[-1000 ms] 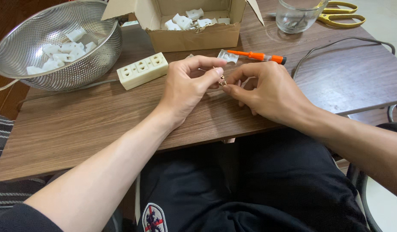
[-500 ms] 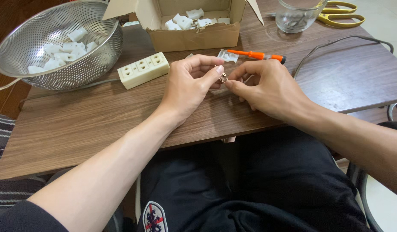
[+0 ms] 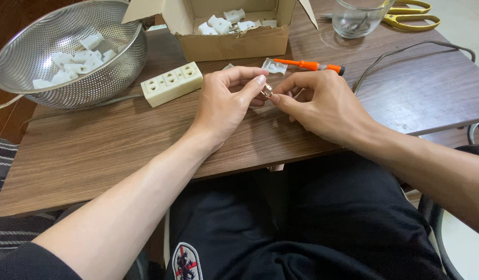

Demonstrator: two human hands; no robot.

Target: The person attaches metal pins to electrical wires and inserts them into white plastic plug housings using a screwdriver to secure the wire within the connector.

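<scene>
Both hands meet over the wooden table (image 3: pixel 120 140): left hand (image 3: pixel 224 101) and right hand (image 3: pixel 322 103) pinch one tiny metal piece (image 3: pixel 267 91) between fingertips. It's small, shiny, brassy-looking, kinda bent, held just above the tabletop near the orange screwdriver (image 3: pixel 306 65).

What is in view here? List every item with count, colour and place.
metal part: one, brassy, pinched between both hands
power strip: one, cream, left of the hands
colander: one, steel, far left, holding white parts
cardboard box: one, brown, behind the hands, white parts inside
screwdriver: one, orange, behind right hand
glass: one, clear, far right
scissors: one, yellow, beside glass
cable: one, grey, right
table: one, brown wood
left hand: one
right hand: one
</scene>
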